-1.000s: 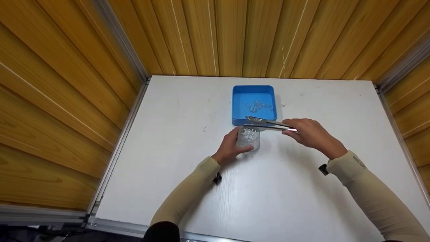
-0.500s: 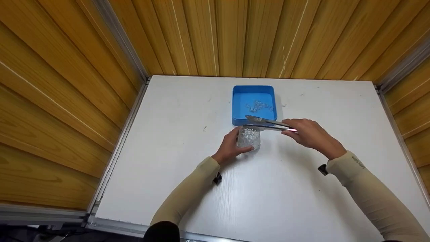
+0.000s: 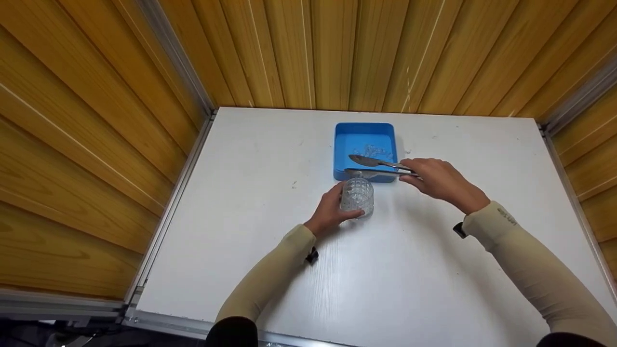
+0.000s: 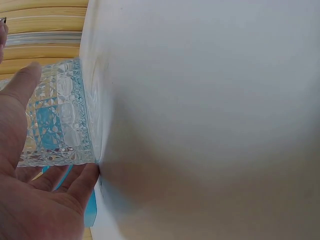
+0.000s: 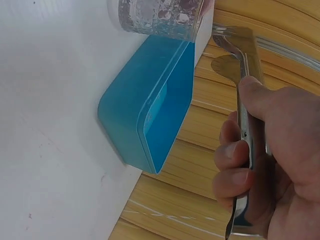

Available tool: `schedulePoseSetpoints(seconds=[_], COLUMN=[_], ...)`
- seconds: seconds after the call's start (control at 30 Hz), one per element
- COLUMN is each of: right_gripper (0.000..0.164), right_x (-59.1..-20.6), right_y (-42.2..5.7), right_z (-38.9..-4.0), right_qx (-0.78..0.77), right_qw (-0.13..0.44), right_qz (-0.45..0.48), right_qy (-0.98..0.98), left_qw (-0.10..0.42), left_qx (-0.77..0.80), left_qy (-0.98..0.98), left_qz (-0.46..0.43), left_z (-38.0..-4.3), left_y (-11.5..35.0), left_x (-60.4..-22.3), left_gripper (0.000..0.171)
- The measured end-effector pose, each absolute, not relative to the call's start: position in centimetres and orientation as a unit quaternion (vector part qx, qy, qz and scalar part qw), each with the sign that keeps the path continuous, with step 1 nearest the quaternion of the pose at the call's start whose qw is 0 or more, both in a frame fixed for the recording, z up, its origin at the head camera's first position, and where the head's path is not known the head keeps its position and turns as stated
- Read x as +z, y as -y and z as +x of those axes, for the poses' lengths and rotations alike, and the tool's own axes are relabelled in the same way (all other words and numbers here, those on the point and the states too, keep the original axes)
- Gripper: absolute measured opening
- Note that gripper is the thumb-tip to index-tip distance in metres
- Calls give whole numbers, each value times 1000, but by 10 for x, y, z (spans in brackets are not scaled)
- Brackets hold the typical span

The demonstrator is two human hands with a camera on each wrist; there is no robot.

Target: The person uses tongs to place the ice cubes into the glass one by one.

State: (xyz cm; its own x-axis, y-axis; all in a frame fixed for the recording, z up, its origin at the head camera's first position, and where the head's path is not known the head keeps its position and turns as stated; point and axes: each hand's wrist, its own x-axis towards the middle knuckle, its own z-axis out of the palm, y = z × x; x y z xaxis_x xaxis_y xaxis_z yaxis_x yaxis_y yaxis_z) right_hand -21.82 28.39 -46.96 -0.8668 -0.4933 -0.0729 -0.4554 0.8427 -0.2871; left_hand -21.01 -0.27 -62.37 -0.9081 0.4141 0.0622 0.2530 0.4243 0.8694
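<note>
A clear patterned glass stands upright on the white table, in front of a blue tray. My left hand holds the glass from its left side, thumb in front and fingers round the back, as the left wrist view also shows. Metal tongs are gripped by my right hand, their arms apart and their tips above the tray's near edge, just past the glass rim. Whether anything sits between the tips I cannot tell. Small clear pieces lie in the tray, partly behind the tongs.
The white table is enclosed by wood-patterned walls at the back and sides. A metal rail runs along its left edge. Tiny specks mark the surface left of the tray.
My right hand has moved the tongs away from me, from over the glass to over the tray's near edge. Their tips have spread wider. My left hand and the glass stay put.
</note>
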Motion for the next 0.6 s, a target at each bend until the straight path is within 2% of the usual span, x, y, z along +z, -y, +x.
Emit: schedulePoseSetpoints(seconds=[0.27, 0.6], right_gripper=[39, 33], right_x=[-469, -478], right_y=[-274, -264], right_z=[-247, -282], right_qx=[-125, -118], right_qw=[58, 89], right_qz=[-253, -227], right_qy=[-958, -963], left_qw=[85, 83], left_qx=[501, 501], left_qy=[-842, -842], left_qz=[182, 183], left_z=[-208, -208], left_y=[4, 2], left_x=[-622, -622], left_gripper=[96, 95])
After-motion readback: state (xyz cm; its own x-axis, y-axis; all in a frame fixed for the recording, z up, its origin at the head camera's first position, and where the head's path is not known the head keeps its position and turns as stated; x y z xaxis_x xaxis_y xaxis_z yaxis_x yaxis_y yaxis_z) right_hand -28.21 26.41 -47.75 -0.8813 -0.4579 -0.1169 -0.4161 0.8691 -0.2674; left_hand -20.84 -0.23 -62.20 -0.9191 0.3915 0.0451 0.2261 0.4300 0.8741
